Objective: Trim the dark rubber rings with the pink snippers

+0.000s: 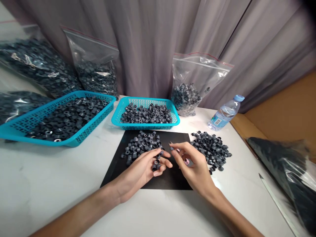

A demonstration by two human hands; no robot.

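Note:
My left hand [145, 168] rests over a black mat [172, 179], fingers curled round a few small dark grey rings [156, 164]. A heap of the same grey rings [142, 144] lies on the mat just behind it. My right hand [191, 164] hovers beside it, thumb and forefinger pinching one small grey ring [171, 148] at the fingertips. A second pile of grey rings [211, 148] lies on the white table to the right of that hand.
Two turquoise baskets [116, 120] [74, 140] of grey rings stand behind the mat. Clear bags of rings [190, 89] [95, 70] [37, 64] lean on the curtain. A water bottle [225, 113] lies at the right, near cardboard [283, 115] and a dark bag [288, 168].

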